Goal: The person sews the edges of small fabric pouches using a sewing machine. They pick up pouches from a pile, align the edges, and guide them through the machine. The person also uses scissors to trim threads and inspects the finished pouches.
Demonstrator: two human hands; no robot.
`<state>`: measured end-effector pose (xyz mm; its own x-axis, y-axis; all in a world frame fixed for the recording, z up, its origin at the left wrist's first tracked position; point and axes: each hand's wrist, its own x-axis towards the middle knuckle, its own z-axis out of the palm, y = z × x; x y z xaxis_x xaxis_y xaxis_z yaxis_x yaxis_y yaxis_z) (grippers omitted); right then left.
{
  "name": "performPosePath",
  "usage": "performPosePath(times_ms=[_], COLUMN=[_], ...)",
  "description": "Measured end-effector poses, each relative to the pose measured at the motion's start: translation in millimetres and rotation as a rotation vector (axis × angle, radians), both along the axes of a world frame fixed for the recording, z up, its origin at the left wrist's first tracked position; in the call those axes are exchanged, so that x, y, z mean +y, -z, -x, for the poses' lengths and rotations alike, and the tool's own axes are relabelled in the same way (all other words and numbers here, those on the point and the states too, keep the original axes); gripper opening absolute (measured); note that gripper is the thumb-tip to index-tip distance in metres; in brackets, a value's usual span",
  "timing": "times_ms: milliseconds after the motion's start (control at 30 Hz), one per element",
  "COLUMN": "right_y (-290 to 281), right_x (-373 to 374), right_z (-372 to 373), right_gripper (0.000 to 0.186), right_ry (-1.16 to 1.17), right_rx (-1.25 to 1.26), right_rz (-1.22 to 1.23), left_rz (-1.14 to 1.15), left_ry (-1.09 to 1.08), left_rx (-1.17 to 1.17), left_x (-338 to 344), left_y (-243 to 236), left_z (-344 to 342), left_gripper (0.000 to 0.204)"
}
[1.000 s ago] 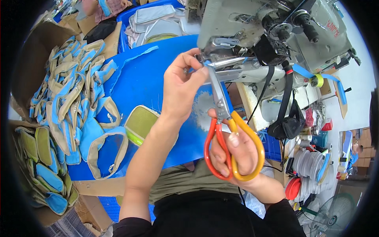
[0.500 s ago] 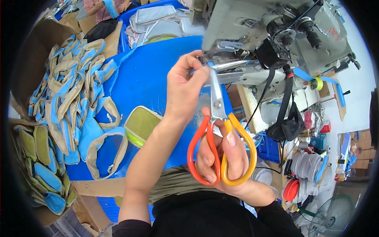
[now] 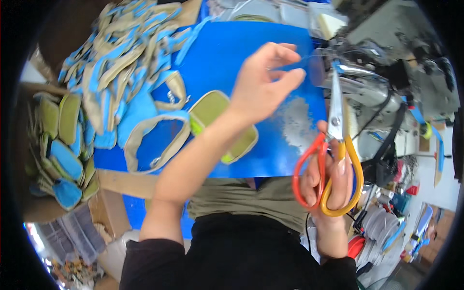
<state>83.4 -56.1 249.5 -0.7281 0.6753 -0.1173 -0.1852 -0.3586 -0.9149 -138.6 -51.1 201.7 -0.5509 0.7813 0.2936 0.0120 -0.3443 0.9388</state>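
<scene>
My right hand (image 3: 340,181) grips a pair of scissors (image 3: 335,123) with one orange-red and one yellow handle loop. The blades point up and look nearly closed, their tips close to the metal arm of a sewing machine (image 3: 367,72). Left of the machine, my left hand (image 3: 263,87) hovers over the blue tabletop (image 3: 212,53), thumb and forefinger apart. I see nothing clearly held in it, though it is a little blurred. Beneath my left forearm lies an olive-green mesh pouch piece (image 3: 211,108) with pale edging, partly hidden by the arm.
Blue-and-beige fabric strips (image 3: 113,72) are heaped at the left, one loop (image 3: 133,145) reaching onto the tabletop. A cardboard box (image 3: 31,101) at the left holds green and blue padded pieces (image 3: 65,159). Grey pouches (image 3: 295,14) lie beyond the table. White tape rolls (image 3: 379,224) are stacked at the right.
My left hand has come away from the blade tips and the machine, and its fingers have parted. In the shifted view, the scissors stay in my right hand, and more of the green pouch piece shows.
</scene>
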Motion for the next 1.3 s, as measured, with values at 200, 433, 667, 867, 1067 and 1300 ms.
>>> performPosePath(times_ms=[200, 433, 667, 867, 1067, 1300], right_y=[109.9, 71.9, -41.0, -16.9, 67.9, 95.2], right_x=[40.2, 30.2, -42.7, -15.0, -33.4, -31.4], right_z=[-46.7, -18.3, 19.3, 10.4, 65.2, 31.5], right_gripper=[0.055, 0.045, 0.024, 0.046, 0.031, 0.022], right_ry=[-0.066, -0.158, -0.708, -0.420, -0.311, -0.392], right_rx=[-0.733, -0.558, 0.565, 0.364, 0.065, -0.122], right_rz=[-0.736, -1.179, -0.752, -0.851, -0.314, -0.235], left_rz=[0.525, 1.059, 0.474, 0.208, 0.137, 0.125], left_ry=[-0.563, -0.593, -0.675, -0.536, -0.674, -0.040], left_rx=[0.883, 1.164, 1.005, 1.092, 0.758, -0.867], left_x=[-177.8, -298.4, -257.3, -239.6, -194.4, -173.0], left_y=[19.8, 53.0, 13.0, -12.1, 33.4, 46.3], left_z=[106.2, 126.4, 81.6, 34.0, -7.2, -46.5], left_gripper=[0.037, 0.026, 0.020, 0.030, 0.036, 0.042])
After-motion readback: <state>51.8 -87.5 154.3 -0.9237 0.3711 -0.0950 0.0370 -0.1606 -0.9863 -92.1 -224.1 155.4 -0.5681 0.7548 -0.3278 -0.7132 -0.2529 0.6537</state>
